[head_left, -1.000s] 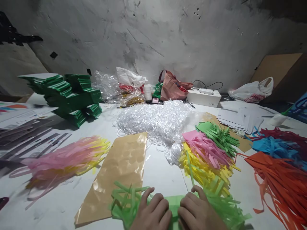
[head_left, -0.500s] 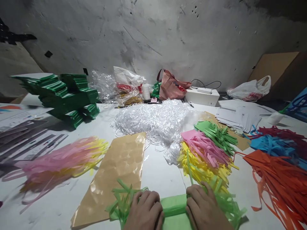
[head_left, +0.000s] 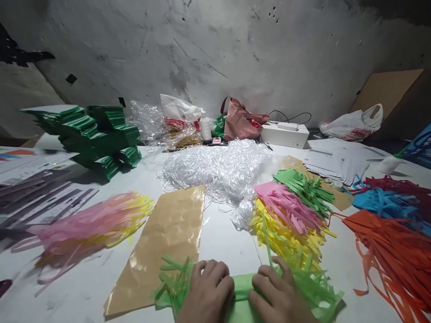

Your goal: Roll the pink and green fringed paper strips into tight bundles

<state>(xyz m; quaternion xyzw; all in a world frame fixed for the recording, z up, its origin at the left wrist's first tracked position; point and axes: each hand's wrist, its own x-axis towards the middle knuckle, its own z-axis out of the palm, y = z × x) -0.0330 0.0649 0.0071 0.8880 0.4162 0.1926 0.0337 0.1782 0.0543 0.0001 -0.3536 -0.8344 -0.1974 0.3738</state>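
A light green sheet of fringed tissue paper [head_left: 242, 283] lies at the near edge of the table, with cut strips spreading at both ends and a folded or rolled band across its middle. My left hand [head_left: 209, 291] is closed over the band on the left, fingers curled down. On the right, my right hand [head_left: 276, 290] grips the same band with bent fingers. The fingertips and the paper under them are partly hidden. One narrow green strip stands up beside my right hand. Left of the paper is a brown glossy sheet [head_left: 161, 242], partly under the green fringe.
Yellow [head_left: 289, 237], pink [head_left: 286, 204] and green fringed bundles [head_left: 305, 188] overlap at right, with an orange one [head_left: 384, 242] farther right. White string [head_left: 218, 166] is heaped mid-table. Pink-yellow fringe [head_left: 90, 220] and stacked green pieces [head_left: 97, 139] are at left.
My hands have moved slightly closer together along the green band, leaving less of its middle showing. The view has shifted a little; the other things lie as before.
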